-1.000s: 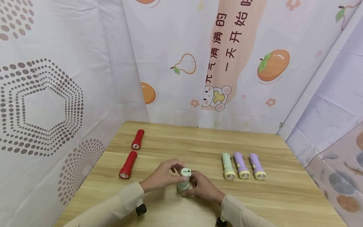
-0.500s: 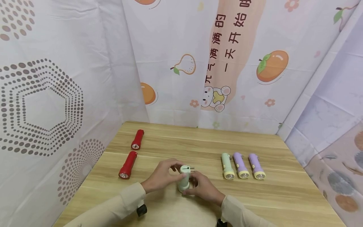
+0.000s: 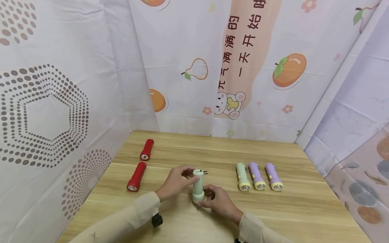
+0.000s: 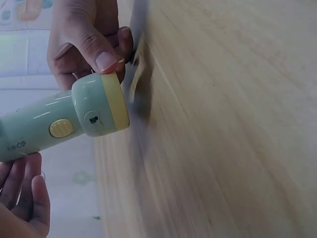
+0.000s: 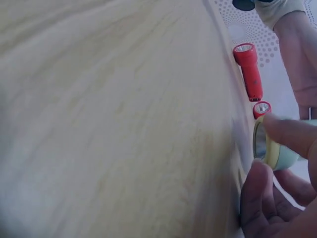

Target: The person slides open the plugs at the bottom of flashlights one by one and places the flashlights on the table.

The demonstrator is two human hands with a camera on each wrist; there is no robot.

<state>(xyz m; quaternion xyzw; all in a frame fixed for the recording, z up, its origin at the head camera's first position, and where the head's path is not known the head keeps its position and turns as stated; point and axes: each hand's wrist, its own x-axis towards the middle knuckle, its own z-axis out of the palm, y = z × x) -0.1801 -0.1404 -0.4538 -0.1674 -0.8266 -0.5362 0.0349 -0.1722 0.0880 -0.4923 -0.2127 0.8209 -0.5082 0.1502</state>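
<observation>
Green torch (image 3: 198,186): where does it stand?

Between the two hands, lens end down and just above the desk (image 3: 188,152), with two metal prongs (image 3: 205,172) projecting rightward from its tail.

How are the fingers (image 4: 39,201) set?

Those of the left hand (image 3: 175,182) pinch the torch near its tail against the thumb; those of the right hand (image 3: 221,202) pinch its yellow ring (image 5: 271,154) at the lens end.

Which detail marks the barrel?

One yellow switch (image 4: 61,128), visible in the left wrist view.

And the surroundings?

To the right, a second green torch (image 3: 243,177) and two purple torches (image 3: 256,175) lie side by side, lenses toward the person. To the left, two red torches (image 3: 137,176) lie one beyond the other. Behind hangs a fruit-printed cloth (image 3: 173,44).
</observation>
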